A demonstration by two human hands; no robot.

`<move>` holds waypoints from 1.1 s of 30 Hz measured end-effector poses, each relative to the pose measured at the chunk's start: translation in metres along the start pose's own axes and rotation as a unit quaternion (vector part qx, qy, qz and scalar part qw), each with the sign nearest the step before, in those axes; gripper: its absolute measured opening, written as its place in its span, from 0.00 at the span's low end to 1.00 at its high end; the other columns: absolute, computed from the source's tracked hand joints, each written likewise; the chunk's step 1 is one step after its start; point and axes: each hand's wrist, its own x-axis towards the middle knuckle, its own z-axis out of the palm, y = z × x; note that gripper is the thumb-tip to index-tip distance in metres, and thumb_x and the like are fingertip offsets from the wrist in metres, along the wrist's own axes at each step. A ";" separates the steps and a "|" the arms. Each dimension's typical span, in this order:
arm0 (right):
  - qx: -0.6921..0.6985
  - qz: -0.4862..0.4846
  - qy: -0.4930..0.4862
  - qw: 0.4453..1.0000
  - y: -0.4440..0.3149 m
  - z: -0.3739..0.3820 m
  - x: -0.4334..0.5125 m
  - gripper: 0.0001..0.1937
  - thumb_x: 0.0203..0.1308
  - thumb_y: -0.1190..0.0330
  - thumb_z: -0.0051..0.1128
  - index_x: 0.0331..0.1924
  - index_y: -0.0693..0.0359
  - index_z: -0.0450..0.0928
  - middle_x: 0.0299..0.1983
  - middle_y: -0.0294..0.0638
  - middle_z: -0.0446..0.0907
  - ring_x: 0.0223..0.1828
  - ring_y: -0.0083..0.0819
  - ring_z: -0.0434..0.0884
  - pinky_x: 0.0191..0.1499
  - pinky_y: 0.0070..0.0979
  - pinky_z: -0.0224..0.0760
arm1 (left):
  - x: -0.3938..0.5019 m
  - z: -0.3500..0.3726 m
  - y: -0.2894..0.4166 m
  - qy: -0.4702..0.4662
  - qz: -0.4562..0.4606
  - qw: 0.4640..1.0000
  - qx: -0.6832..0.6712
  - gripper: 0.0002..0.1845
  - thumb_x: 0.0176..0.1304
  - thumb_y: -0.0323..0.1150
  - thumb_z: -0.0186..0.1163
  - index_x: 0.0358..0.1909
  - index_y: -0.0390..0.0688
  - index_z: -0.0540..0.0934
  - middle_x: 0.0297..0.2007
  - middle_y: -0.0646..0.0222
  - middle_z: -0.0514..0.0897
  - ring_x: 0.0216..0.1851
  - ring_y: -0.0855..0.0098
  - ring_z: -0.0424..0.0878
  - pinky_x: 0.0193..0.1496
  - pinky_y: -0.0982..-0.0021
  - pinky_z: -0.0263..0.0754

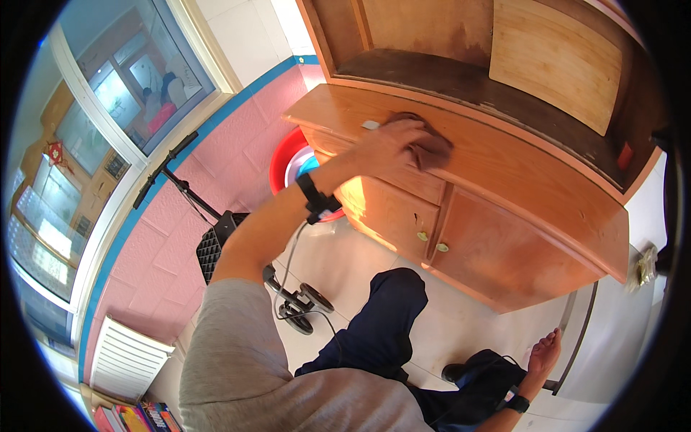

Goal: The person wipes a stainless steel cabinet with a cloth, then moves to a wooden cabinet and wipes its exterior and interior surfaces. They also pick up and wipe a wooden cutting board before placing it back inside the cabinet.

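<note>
My left hand [404, 137] presses a brown cloth [433, 147] onto the wooden ledge [518, 162] of a cabinet; the cloth's edges are slightly blurred. Just left of the cloth, a small whitish piece [370, 125] lies on that ledge. Below the ledge, the cabinet doors [502, 243] are closed and have pale round knobs. My right hand [544, 352] hangs low at the right, away from the cabinet, fingers loosely curled with nothing visible in them. It is nearest to a silvery-white panel [610, 335] with a dark edge. Both wrists wear black straps.
Above the ledge is a dark-floored recess [421, 67] with a light wooden board [556, 59]. Red and other basins [280, 156] stand at the cabinet's left end. A folding scooter [216, 232] leans by the pink wall. A cable [289, 259] hangs from my left wrist.
</note>
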 end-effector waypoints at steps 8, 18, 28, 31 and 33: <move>0.012 -0.010 -0.014 1.000 0.005 -0.004 -0.001 0.08 0.82 0.60 0.55 0.52 0.49 0.83 0.32 0.23 0.86 0.24 0.13 0.80 0.23 0.15 0.76 | -0.053 -0.080 -0.156 -0.066 -0.289 0.952 0.081 0.29 0.67 0.26 0.56 0.71 0.53 0.81 0.65 0.65 0.85 0.64 0.61 0.81 0.74 0.63 0.73; 0.016 0.003 -0.020 1.000 0.004 -0.003 0.002 0.09 0.82 0.60 0.54 0.52 0.50 0.84 0.33 0.25 0.87 0.25 0.13 0.82 0.23 0.15 0.77 | 0.003 -0.005 -0.045 -0.047 -0.057 0.997 -0.003 0.28 0.65 0.27 0.56 0.69 0.45 0.79 0.69 0.58 0.80 0.69 0.53 0.77 0.73 0.57 0.72; 0.026 0.000 -0.029 0.999 0.006 -0.002 -0.002 0.08 0.81 0.61 0.57 0.53 0.51 0.83 0.34 0.25 0.86 0.26 0.13 0.81 0.24 0.14 0.76 | -0.021 -0.071 -0.137 -0.094 -0.325 0.940 0.050 0.27 0.69 0.31 0.58 0.71 0.49 0.80 0.71 0.60 0.80 0.74 0.58 0.73 0.78 0.60 0.67; 0.010 -0.006 -0.006 1.000 0.007 0.002 -0.002 0.07 0.81 0.62 0.57 0.53 0.51 0.83 0.34 0.25 0.86 0.26 0.13 0.80 0.23 0.14 0.75 | -0.006 -0.046 -0.104 -0.078 -0.254 0.963 -0.034 0.26 0.70 0.31 0.57 0.70 0.49 0.80 0.72 0.60 0.78 0.75 0.57 0.72 0.80 0.58 0.65; 0.013 0.000 -0.014 1.000 0.007 0.004 -0.003 0.08 0.82 0.61 0.56 0.52 0.50 0.84 0.33 0.25 0.86 0.25 0.12 0.81 0.24 0.14 0.76 | 0.002 -0.027 -0.070 -0.073 -0.161 0.984 -0.034 0.26 0.70 0.31 0.57 0.70 0.48 0.80 0.74 0.60 0.76 0.75 0.56 0.72 0.79 0.57 0.66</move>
